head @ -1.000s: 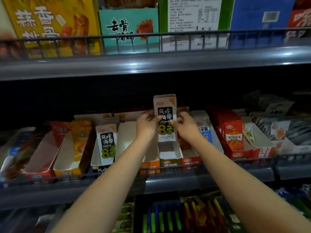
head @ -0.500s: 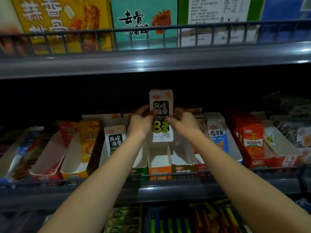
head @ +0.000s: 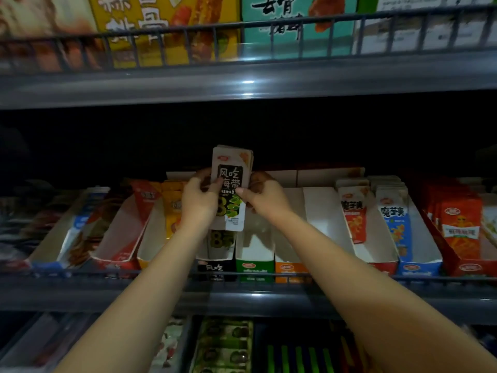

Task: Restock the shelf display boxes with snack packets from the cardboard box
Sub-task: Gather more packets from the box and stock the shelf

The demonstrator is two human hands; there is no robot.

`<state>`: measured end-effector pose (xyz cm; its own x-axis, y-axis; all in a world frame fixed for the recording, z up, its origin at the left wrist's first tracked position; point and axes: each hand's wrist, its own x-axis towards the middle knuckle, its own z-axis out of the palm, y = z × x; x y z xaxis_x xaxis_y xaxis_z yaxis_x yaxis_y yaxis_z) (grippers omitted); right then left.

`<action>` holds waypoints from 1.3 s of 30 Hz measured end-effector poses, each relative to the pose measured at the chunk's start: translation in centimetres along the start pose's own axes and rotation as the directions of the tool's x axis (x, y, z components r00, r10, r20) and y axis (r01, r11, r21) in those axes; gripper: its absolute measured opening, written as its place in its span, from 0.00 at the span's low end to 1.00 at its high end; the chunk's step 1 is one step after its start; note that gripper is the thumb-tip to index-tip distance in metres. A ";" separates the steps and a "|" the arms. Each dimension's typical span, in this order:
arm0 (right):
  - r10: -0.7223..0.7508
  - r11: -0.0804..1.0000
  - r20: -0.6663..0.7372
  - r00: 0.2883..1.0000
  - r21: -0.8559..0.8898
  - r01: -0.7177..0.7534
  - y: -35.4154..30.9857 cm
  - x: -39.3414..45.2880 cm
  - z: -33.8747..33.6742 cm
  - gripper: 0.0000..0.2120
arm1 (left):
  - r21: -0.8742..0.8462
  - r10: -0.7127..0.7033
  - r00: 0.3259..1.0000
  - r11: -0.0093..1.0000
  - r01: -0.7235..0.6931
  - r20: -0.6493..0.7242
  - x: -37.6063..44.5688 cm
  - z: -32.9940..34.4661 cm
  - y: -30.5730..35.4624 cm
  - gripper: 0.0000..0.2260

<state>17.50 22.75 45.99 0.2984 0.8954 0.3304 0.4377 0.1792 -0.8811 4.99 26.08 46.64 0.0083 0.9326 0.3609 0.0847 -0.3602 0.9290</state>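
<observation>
A stack of white snack packets [head: 231, 168] with a black label and green print stands upright between both hands, above the middle shelf. My left hand [head: 199, 198] grips its left edge and my right hand [head: 263, 193] grips its right edge. Right below the stack sits a black-fronted display box [head: 216, 266] holding a few packets of the same kind. A green-fronted display box [head: 254, 265] and an orange-fronted one [head: 289, 267] stand to its right, their insides showing white. The cardboard box is out of view.
A wire rail [head: 349, 279] runs along the shelf's front edge. Other display boxes flank the middle: yellow [head: 150, 238] and red [head: 121, 243] on the left, blue [head: 414, 254] and red [head: 462, 238] on the right. The upper shelf [head: 247, 82] hangs close overhead with large boxes.
Both hands have carried the packet stack to the left, from over the green box toward the black-fronted box. The view has also shifted.
</observation>
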 end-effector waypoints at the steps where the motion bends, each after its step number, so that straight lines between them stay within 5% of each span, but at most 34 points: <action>1: -0.004 1.000 -0.001 1.000 -0.005 0.004 0.0 0.1 0.7 0.08 | 0.002 0.003 1.000 1.000 -0.003 -0.009 0.1 -0.6 -0.4 0.13; 10: 0.043 0.935 0.017 0.999 -0.353 -0.034 2.1 -0.8 3.5 0.11 | 0.205 0.002 0.999 0.979 -0.010 0.042 -0.7 -3.2 -5.5 0.02; 15: 0.029 0.959 -0.077 0.997 -0.278 -0.049 3.6 -1.3 4.4 0.13 | 0.352 0.128 0.992 0.928 -0.125 0.014 -1.0 -3.2 -6.3 0.05; 20: 0.052 0.971 -0.119 0.991 -0.225 -0.078 3.7 -1.9 4.9 0.21 | 0.348 0.106 0.994 0.933 -0.089 -0.028 -1.1 -2.7 -6.3 0.07; 25: -0.012 0.978 -0.162 0.987 -0.205 -0.022 2.8 -4.3 3.8 0.20 | 0.358 0.083 0.995 0.932 -0.059 -0.050 -2.8 -3.0 -5.8 0.19; 32: -0.008 0.997 -0.176 0.984 -0.077 -0.006 2.5 -14.2 1.1 0.12 | 0.196 0.126 0.992 0.973 -0.120 -0.018 -13.6 -4.0 -3.8 0.09; 35: 0.083 0.996 -0.154 0.985 -0.009 -0.086 4.9 -19.9 0.4 0.10 | 0.114 0.013 0.999 0.993 -0.018 0.052 -19.1 -4.0 -5.5 0.07; 39: 0.186 0.970 -0.170 0.968 -0.124 -0.208 10.4 -27.0 0.2 0.09 | 0.132 -0.217 0.961 0.972 0.195 0.173 -26.0 -3.0 -10.3 0.06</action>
<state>13.82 0.48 27.88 0.5142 0.8306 0.2138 0.4680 -0.0628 -0.8815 0.90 5.49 27.96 0.1619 0.9780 0.1314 0.2155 -0.1649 0.9625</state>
